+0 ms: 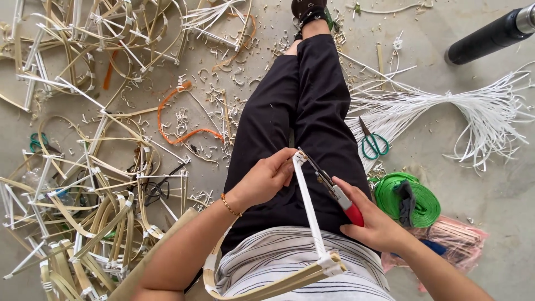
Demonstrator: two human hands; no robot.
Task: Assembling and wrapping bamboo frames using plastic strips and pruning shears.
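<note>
Left hand (pixel 264 179): its grip is clamped on the top end of a white-wrapped cane strip (pixel 307 206), thumb and fingers pinching it over the lap.
Right hand (pixel 374 223): its grip is closed around the red handle of a pair of pliers (pixel 331 187), whose dark tips reach the wrapped end just beside the left fingers.
Pliers' tips: whether they bite the wrap or only touch it is hard to tell from this angle.
Strip: it runs from the left hand down to a bound corner (pixel 332 263) near the striped shirt (pixel 290 262), where it joins tan cane pieces that bend toward the left forearm.
Lap: black trousers (pixel 304 111), legs stretched out over the floor (pixel 490 184).
Right of the legs: a fan of thin white strands (pixel 446 106), green-handled scissors (pixel 374 142), a roll of green tape (pixel 409 199), a black cylinder (pixel 490 36).
Left of the legs: a heap of bent cane frames (pixel 83 200), an orange strip (pixel 178 120), shavings scattered about.
</note>
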